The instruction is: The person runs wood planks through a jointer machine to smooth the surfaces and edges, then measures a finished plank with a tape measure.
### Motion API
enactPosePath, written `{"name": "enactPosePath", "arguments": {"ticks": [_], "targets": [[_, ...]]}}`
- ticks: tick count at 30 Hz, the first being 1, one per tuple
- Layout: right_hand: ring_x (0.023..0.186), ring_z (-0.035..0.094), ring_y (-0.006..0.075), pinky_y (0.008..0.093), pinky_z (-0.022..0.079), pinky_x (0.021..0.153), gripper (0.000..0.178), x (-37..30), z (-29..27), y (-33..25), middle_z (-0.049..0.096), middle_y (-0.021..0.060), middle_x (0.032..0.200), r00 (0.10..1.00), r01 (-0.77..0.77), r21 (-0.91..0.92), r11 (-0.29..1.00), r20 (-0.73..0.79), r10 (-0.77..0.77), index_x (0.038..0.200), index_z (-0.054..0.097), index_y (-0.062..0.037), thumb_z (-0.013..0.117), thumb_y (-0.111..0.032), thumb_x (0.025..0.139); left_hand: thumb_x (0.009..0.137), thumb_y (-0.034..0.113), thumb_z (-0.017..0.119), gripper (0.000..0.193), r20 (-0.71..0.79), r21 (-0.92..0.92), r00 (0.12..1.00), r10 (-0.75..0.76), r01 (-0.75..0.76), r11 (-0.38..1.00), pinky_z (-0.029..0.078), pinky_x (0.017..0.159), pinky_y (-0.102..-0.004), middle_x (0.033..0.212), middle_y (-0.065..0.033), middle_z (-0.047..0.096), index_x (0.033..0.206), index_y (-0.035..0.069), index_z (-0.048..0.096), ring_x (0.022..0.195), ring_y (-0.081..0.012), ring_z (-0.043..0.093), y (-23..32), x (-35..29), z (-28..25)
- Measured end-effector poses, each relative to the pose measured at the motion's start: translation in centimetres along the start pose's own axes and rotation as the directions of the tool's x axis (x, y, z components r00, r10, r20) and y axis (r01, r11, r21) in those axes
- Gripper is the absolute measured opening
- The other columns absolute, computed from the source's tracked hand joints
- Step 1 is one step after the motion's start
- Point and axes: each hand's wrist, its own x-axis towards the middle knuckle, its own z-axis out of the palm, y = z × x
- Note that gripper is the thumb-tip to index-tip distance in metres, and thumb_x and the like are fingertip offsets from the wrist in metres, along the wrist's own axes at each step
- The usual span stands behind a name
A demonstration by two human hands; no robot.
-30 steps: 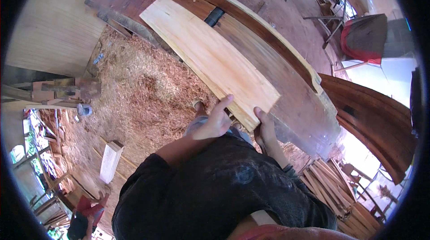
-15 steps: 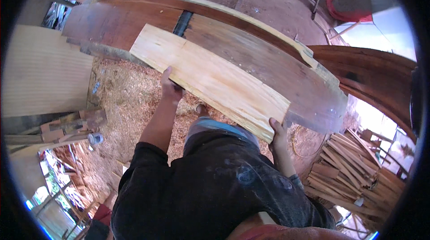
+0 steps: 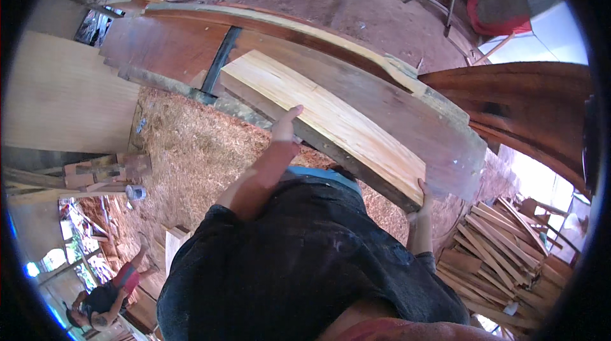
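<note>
A thick, pale wooden plank (image 3: pixel 331 121) is held slantwise in front of me, its far left end over a long workbench (image 3: pixel 184 55). My left hand (image 3: pixel 286 126) grips its near edge left of the middle, thumb up on the top face and the other fingers hidden beneath. At the plank's right end, my right hand (image 3: pixel 421 204) is closed round the corner, its thumb on the end face. The plank's darker near side faces me. Whether its underside touches the bench cannot be made out.
A curved pale-edged board (image 3: pixel 305 34) runs along the bench's far side. Brown curved timber (image 3: pixel 515 96) stands at right, above a heap of wood strips (image 3: pixel 490 245). Shavings (image 3: pixel 184 128) cover the floor. A small white bucket (image 3: pixel 135 193) and another person (image 3: pixel 108 296) are at left.
The plank has shifted right and tilted, so its near side now shows. My left hand moved right with it. The other person has come further into view at lower left.
</note>
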Motion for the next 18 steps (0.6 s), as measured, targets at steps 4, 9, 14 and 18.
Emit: {"name": "enactPosePath", "arguments": {"ticks": [4,9,14,18], "targets": [[0.106,0.071,0.0334,0.0468,0.062,0.089,0.059,4.4,-5.2,-3.8,0.068,0.0178,0.126,0.992,-0.120,0.049,0.992,-0.033,0.122,0.134,0.059,-0.0024,0.074,-0.037,0.088,0.091,0.031,0.077,0.037,0.001,0.242,0.999,0.052,-0.051,0.969,0.055,0.076,-0.0331,0.105,-0.0040,0.071,0.119,0.009,0.065,0.092,-0.0188,0.069,-2.1,0.7,4.2],[0.110,0.069,0.0369,0.0521,0.062,0.083,0.047,8.4,-3.8,-8.9,0.068,0.0178,0.128,0.942,-0.291,0.035,0.956,-0.163,0.292,0.133,0.067,-0.0194,0.067,-0.042,0.092,0.088,0.027,0.081,0.046,0.337,0.080,0.939,0.067,-0.100,0.992,0.053,0.059,-0.0272,0.098,-0.0004,0.066,0.123,0.012,0.055,0.077,-0.0129,0.066,-0.1,3.0,2.5],[0.094,0.071,0.0370,0.0491,0.062,0.074,0.052,10.0,4.2,-13.5,0.071,0.0184,0.116,0.953,-0.267,-0.085,0.960,-0.170,0.250,0.125,0.065,-0.0050,0.081,-0.033,0.084,0.096,0.026,0.075,0.030,0.147,0.026,0.987,0.060,-0.065,0.998,0.056,0.068,-0.0329,0.101,-0.0044,0.070,0.119,0.011,0.062,0.087,-0.0174,0.069,1.8,5.6,5.3],[0.098,0.069,0.0345,0.0530,0.060,0.081,0.046,15.9,6.4,-15.8,0.069,0.0165,0.117,0.930,-0.332,-0.072,0.941,-0.191,0.314,0.121,0.066,-0.0105,0.084,-0.028,0.083,0.099,0.023,0.071,0.031,0.174,-0.037,0.970,0.168,-0.164,0.986,0.059,0.078,-0.0354,0.110,-0.0068,0.070,0.124,0.009,0.060,0.096,-0.0208,0.070,3.6,7.0,8.1]]}}
